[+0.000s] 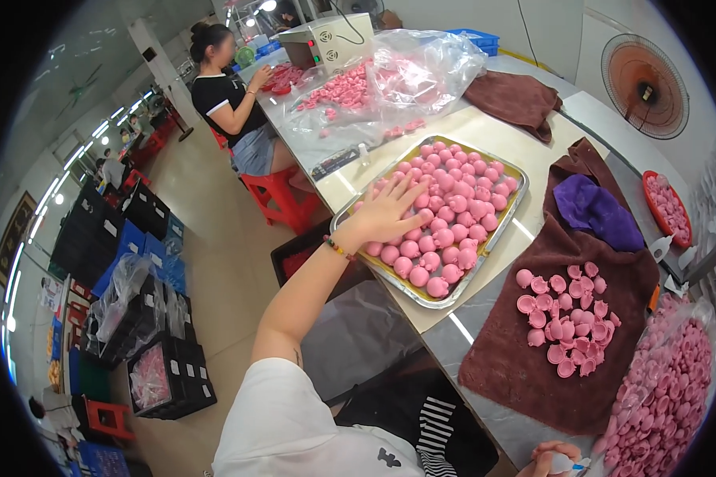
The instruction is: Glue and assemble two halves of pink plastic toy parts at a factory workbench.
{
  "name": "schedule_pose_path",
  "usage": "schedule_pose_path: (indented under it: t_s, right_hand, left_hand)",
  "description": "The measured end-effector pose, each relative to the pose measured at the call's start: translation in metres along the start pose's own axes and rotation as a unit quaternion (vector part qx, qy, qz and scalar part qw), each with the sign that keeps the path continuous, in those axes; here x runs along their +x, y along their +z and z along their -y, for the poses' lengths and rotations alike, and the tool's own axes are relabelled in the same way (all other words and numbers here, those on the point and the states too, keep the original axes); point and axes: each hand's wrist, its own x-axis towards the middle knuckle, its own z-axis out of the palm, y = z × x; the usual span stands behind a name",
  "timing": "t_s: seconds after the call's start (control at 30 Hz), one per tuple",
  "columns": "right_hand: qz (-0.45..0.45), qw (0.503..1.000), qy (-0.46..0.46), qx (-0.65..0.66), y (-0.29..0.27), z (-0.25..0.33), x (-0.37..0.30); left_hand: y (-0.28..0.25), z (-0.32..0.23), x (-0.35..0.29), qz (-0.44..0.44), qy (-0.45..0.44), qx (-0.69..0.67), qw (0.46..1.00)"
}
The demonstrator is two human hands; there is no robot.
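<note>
My left hand (388, 210) lies palm down with fingers spread over the pink plastic balls (452, 232) that fill a shallow metal tray (435, 302). Its fingertips touch the balls near the middle of the tray. Small nubs stick out from many of them. At the lower right edge, my right hand (545, 459) is closed around a small white bottle (562, 463) with a blue tip, partly cut off by the frame. Beyond that hand, a brown towel (501, 358) carries a loose pile of hollow pink half shells (566, 326).
A big clear bag of pink shells (664, 389) stands right of the towel. A purple cloth (595, 211), a red basket (667, 208) and a fan (644, 83) are farther back. Across the table a co-worker (231, 111) sits near loose pink parts (346, 89) and a beige machine (326, 41).
</note>
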Motion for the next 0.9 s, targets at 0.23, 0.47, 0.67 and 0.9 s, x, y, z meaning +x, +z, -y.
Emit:
schedule_pose_path:
  t_s: [0.23,0.47,0.67,0.9]
  right_hand:
    - [-0.019,0.999,0.03,0.014,0.001,0.003,-0.001]
    - [-0.008,1.0,0.014,-0.005,0.01,0.006,0.0]
    - [0.018,1.0,-0.005,-0.021,0.007,0.004,0.0]
    - [0.013,1.0,0.001,-0.019,0.009,0.005,-0.001]
  left_hand:
    - [-0.011,0.006,-0.011,0.1,-0.002,0.03,0.995]
    - [0.006,-0.046,0.037,-0.097,0.147,-0.048,0.983]
    - [0.033,-0.045,0.069,-0.093,0.204,-0.034,0.974]
    - [0.034,-0.036,0.084,-0.12,0.204,-0.017,0.972]
